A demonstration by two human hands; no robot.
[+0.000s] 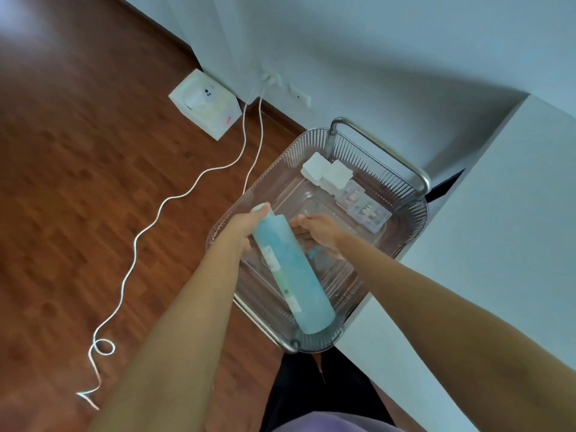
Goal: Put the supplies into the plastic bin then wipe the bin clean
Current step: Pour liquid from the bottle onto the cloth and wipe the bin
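A clear ribbed plastic bin [274, 182] rests on a metal-framed cart [424, 179]. My left hand [246, 224] grips the cap end of a tall blue bottle [296, 282], which lies tilted inside the bin with its base at the near rim. My right hand [321, 232] is inside the bin just right of the bottle, fingertips against its upper part. Whether it grips anything is unclear. A small clear item with a blue mark [313, 253] lies under that hand. White pads [327, 171] and a clear pill box [364, 208] sit at the bin's far end.
A white counter [498, 244] borders the cart on the right. On the wooden floor to the left, a white box [205, 106] stands by the wall and white cables [149, 226] snake from a wall socket [271, 77]. My legs are below the bin.
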